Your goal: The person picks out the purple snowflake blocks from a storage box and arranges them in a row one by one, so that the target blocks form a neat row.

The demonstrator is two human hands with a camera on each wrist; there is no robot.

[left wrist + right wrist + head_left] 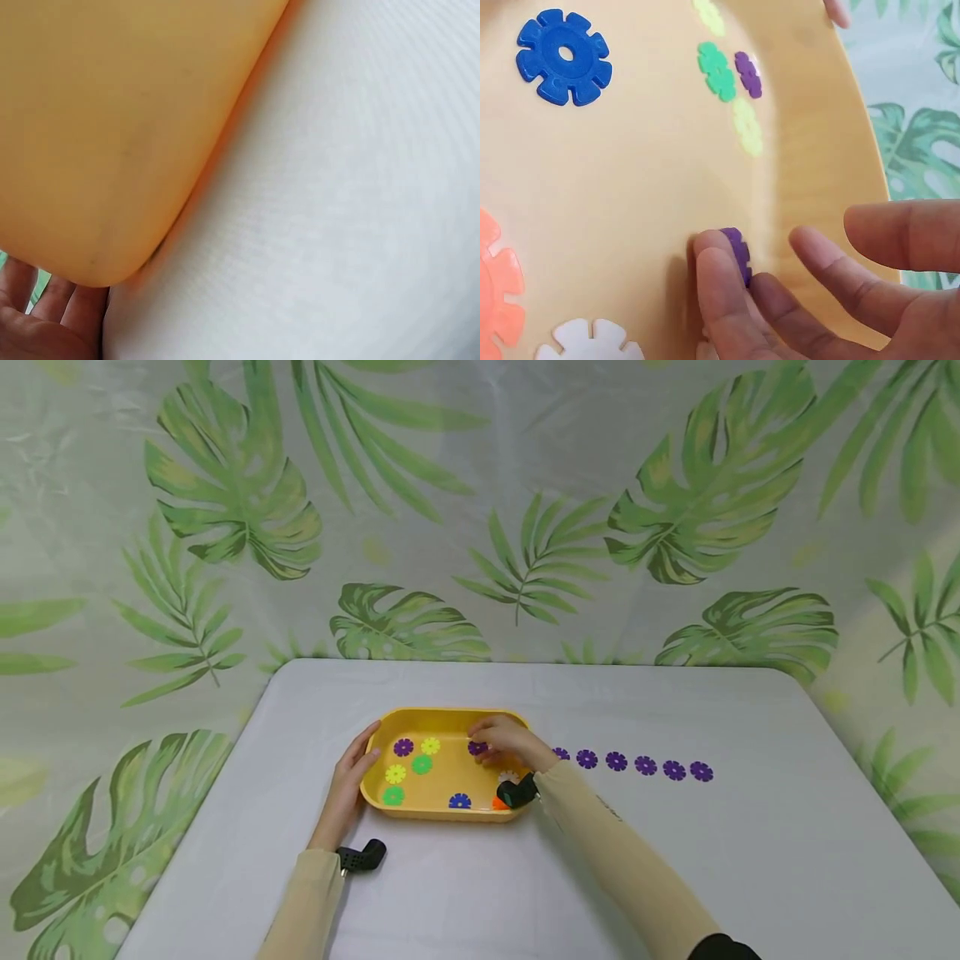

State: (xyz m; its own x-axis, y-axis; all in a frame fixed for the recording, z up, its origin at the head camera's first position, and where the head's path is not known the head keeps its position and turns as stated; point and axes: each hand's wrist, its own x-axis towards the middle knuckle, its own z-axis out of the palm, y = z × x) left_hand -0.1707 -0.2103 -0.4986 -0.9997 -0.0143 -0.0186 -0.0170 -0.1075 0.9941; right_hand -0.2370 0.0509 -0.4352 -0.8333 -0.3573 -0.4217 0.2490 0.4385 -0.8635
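A yellow plastic tray (442, 721) lies on the table. At its left end my left hand (350, 777) grips the rim; in the left wrist view, fingers (54, 304) show beside the tray's corner. Inside the tray's right part, my right hand (510, 739) pinches a purple snowflake disc (739, 253) between its fingertips. Other notched discs lie in the tray: a purple one (403, 747), a yellow one (431, 746), a green one (422, 765), a blue one (564, 57), an orange one (495, 289) and a white one (591, 343).
A row of several purple discs (617, 762) runs rightward from the tray across the white tablecloth (750, 852). Behind the table hangs a leaf-patterned sheet (420, 552). Each wrist wears a black camera (363, 856).
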